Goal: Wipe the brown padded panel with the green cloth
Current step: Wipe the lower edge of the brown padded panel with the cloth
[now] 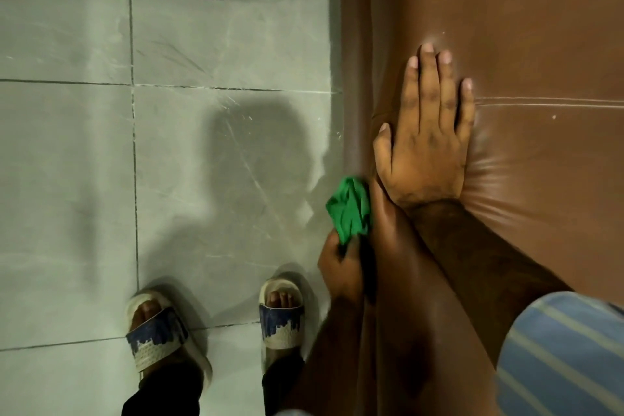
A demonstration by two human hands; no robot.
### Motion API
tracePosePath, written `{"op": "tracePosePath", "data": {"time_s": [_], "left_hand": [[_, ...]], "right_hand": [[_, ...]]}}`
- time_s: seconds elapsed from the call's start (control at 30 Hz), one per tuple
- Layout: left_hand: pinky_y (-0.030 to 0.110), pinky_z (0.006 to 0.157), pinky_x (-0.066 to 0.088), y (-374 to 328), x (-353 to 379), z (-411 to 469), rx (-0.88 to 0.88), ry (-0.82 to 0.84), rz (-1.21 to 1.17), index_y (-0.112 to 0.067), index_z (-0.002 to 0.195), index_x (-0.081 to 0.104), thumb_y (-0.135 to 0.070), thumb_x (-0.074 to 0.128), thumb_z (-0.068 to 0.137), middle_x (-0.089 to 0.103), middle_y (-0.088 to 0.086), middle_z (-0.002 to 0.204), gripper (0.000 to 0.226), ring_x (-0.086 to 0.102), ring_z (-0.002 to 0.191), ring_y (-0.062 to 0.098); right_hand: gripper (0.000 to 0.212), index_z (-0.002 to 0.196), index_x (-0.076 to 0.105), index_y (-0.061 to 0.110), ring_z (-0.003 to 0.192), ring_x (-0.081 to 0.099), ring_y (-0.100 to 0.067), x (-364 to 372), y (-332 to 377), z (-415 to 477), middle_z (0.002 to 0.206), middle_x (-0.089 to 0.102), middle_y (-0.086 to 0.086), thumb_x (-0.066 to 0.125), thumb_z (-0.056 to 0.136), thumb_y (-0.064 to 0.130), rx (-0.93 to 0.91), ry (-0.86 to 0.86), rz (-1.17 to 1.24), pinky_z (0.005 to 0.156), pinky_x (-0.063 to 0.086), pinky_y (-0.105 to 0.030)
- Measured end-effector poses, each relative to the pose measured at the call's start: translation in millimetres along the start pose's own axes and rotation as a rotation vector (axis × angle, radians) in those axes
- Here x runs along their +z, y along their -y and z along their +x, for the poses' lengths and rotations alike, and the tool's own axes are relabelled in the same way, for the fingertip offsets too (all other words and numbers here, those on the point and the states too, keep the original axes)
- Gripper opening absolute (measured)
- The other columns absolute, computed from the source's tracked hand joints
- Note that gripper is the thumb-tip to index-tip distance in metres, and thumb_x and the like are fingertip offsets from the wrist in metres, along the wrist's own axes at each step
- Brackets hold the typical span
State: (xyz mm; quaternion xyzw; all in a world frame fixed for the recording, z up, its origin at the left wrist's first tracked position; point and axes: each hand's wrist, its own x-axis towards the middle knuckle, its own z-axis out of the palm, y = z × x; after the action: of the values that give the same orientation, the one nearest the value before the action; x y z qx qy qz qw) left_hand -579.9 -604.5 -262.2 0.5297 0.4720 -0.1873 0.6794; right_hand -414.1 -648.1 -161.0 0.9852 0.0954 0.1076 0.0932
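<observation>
Above a grey tiled floor [202, 44], the soft green cloth [351, 211], light and limp, is bunched in the closed left hand [341, 267] at 6 o'clock of the flat-spread, empty right hand [425, 135] on the yielding brown padded panel [540, 27], best gripped wadded.

You have one head-worn view, looking steeply down and close in: the grey tiled floor [202, 145] and your sandals [283, 317] fill the left, the brown padded panel [540, 27] rises along the right, arm's reach away.
</observation>
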Motion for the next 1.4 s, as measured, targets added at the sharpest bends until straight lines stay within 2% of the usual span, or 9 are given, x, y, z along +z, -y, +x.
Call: {"op": "tracePosePath", "data": {"time_s": [0.27, 0.43, 0.63, 0.8, 0.93, 1.07, 1.17, 1.3, 1.4], "left_hand": [[0.029, 0.078, 0.052, 13, -14, 37, -0.151, 0.043, 0.393, -0.013, 0.110, 0.070, -0.016, 0.059, 0.089, 0.071, 0.007, 0.100, 0.024, 0.070, 0.103, 0.034], [0.045, 0.098, 0.057, -56, 22, 82, 0.005, 0.033, 0.001, -0.021, 0.116, 0.074, -0.019, 0.065, 0.084, 0.076, 0.008, 0.115, 0.032, 0.071, 0.109, 0.030], [0.032, 0.069, 0.055, -3, -26, 37, 0.129, 0.165, 0.286, -0.030, 0.088, 0.074, -0.033, 0.053, 0.075, 0.076, -0.008, 0.083, 0.025, 0.070, 0.080, 0.010], [0.045, 0.101, 0.055, -80, 20, 109, 0.038, 0.156, 0.393, -0.007, 0.116, 0.070, -0.026, 0.053, 0.096, 0.073, 0.016, 0.120, 0.032, 0.068, 0.113, 0.033], [0.050, 0.099, 0.056, -127, 46, 120, 0.169, 0.031, 0.093, -0.011, 0.116, 0.072, -0.016, 0.061, 0.091, 0.075, 0.014, 0.115, 0.027, 0.069, 0.109, 0.033], [0.051, 0.091, 0.059, -90, 25, 72, 0.127, 0.138, -0.148, -0.010, 0.109, 0.074, -0.015, 0.061, 0.089, 0.075, 0.021, 0.107, 0.025, 0.070, 0.103, 0.041], [0.047, 0.086, 0.062, -79, 16, 74, 0.073, 0.043, 0.104, -0.013, 0.096, 0.075, -0.022, 0.056, 0.080, 0.077, 0.013, 0.095, 0.026, 0.072, 0.090, 0.032], [0.046, 0.096, 0.057, -131, 42, 130, 0.036, 0.030, 0.412, -0.008, 0.106, 0.074, -0.020, 0.058, 0.091, 0.075, 0.016, 0.111, 0.025, 0.070, 0.105, 0.035], [0.048, 0.098, 0.057, -164, 53, 147, 0.130, 0.017, 0.280, -0.014, 0.114, 0.073, -0.023, 0.057, 0.088, 0.075, 0.013, 0.115, 0.032, 0.069, 0.107, 0.035]], "right_hand": [[0.087, 0.172, 0.019, 0.004, 0.169, 0.015, -0.031, -1, -1, 0, 0.181, 0.017, -0.014, 0.055, 0.097, 0.031, -0.006, 0.014, 0.032, 0.137, 0.014, -0.057], [0.090, 0.172, 0.021, 0.005, 0.168, 0.016, -0.031, 2, 0, -1, 0.181, 0.018, -0.013, 0.057, 0.094, 0.032, 0.005, -0.007, 0.050, 0.137, 0.013, -0.056], [0.090, 0.173, 0.018, 0.005, 0.169, 0.014, -0.030, 1, -1, 1, 0.182, 0.015, -0.013, 0.055, 0.095, 0.032, -0.003, 0.024, 0.043, 0.138, 0.011, -0.055], [0.093, 0.172, 0.017, 0.005, 0.169, 0.013, -0.030, 3, -2, -1, 0.182, 0.015, -0.013, 0.056, 0.093, 0.034, -0.005, 0.026, 0.044, 0.137, 0.011, -0.056], [0.092, 0.173, 0.017, 0.005, 0.169, 0.012, -0.030, 4, -3, 0, 0.182, 0.014, -0.013, 0.054, 0.094, 0.034, -0.001, 0.029, 0.042, 0.137, 0.012, -0.056], [0.091, 0.173, 0.016, 0.005, 0.169, 0.012, -0.029, 5, -2, -1, 0.182, 0.013, -0.013, 0.053, 0.096, 0.036, -0.007, 0.018, 0.033, 0.137, 0.012, -0.056], [0.091, 0.173, 0.017, 0.005, 0.169, 0.013, -0.029, 6, -2, -3, 0.182, 0.015, -0.013, 0.054, 0.096, 0.037, -0.009, 0.019, 0.036, 0.137, 0.012, -0.056], [0.093, 0.173, 0.017, 0.005, 0.169, 0.014, -0.030, 9, -4, -3, 0.181, 0.015, -0.014, 0.055, 0.094, 0.037, -0.013, 0.009, 0.034, 0.137, 0.012, -0.056], [0.092, 0.173, 0.017, 0.005, 0.169, 0.014, -0.030, 10, -4, -3, 0.181, 0.016, -0.014, 0.055, 0.095, 0.038, -0.006, 0.008, 0.039, 0.137, 0.011, -0.055]]}}
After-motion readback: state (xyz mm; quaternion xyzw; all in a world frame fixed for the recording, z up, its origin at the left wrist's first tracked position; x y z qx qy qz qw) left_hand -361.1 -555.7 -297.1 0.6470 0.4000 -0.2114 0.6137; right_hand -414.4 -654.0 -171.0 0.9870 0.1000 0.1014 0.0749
